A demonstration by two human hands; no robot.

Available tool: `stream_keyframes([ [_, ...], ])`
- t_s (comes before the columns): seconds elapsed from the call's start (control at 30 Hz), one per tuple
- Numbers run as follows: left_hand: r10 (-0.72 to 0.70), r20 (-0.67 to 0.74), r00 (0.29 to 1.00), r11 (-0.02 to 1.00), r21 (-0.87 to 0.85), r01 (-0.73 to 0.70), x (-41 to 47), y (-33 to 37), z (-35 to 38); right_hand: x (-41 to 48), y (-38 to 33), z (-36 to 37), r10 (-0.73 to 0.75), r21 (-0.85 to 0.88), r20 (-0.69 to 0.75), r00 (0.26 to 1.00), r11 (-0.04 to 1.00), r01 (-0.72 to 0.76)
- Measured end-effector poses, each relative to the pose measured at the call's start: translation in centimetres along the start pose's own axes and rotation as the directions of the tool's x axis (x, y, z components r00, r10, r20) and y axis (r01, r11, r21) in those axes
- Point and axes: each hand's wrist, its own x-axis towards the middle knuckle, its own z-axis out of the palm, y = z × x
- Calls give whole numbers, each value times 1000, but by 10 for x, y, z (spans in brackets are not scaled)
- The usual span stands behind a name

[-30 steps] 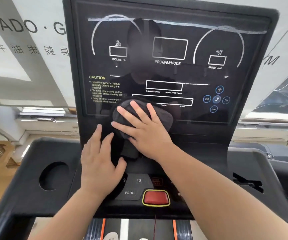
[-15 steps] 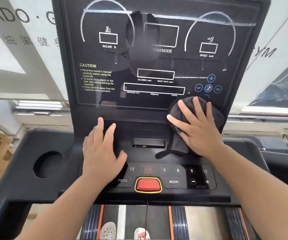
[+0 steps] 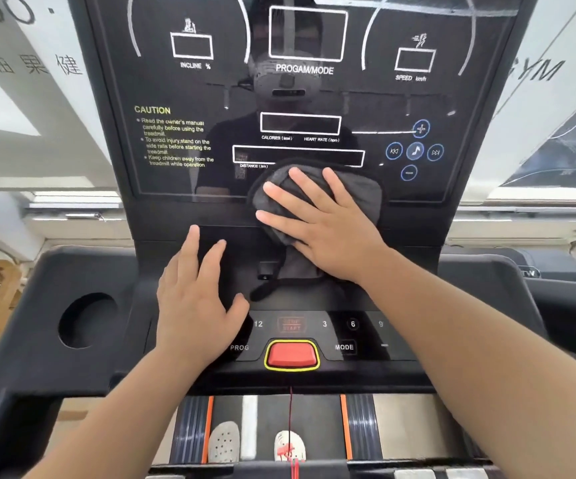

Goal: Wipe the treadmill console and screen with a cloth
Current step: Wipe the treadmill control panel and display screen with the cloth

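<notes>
Both hands flat: R (image 3: 328, 229) on cloth (image 3: 359, 191) at screen (image 3: 182, 181) btm, L (image 3: 196, 302) on console (image 3: 72, 271).

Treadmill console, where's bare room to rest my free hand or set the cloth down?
Free: the ledge around the round cup hole at left, and the flat wing at right. Crowded: the middle, where both hands, cloth and red stop button sit.

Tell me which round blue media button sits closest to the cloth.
The minus button, lowest of the five blue circles, right of the cloth; the plus, music-note and both skip buttons sit higher.
</notes>
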Motion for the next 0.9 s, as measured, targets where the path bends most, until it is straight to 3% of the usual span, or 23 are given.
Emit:
stream_keyframes([
  [0.13, 34, 17, 999, 999, -20, -34, -11, 14, 11, -65, 31, 1, 198, 4, 63, 978, 980, -199],
  [0.23, 42, 53, 998, 999, -4, -42, -19, 20, 17, -116, 36, 3, 361, 51, 175, 916, 926, -374],
  [0.47, 18, 80, 997, 995, 95, -25, -38, 18, 26, -162, -31, -5, 455, 180, 529, 717, 765, -618],
  [0.57, 24, 74, 997, 992, 121, -33, -48, 13, 27, -147, -67, -18, 414, 216, 559, 719, 764, -608],
  [0.77, 46, 71, 996, 989, 136, -55, -56, 7, 26, -158, -97, -32, 63, 385, 499, 864, 877, -287],
  [0.83, 43, 64, 997, 990, 134, -52, -57, 3, 25, -181, -76, -31, 81, 370, 520, 850, 876, -310],
  [0.9, 40, 46, 998, 992, 122, -45, -58, 1, 25, -196, -51, -30, 211, 293, 564, 799, 853, -432],
])
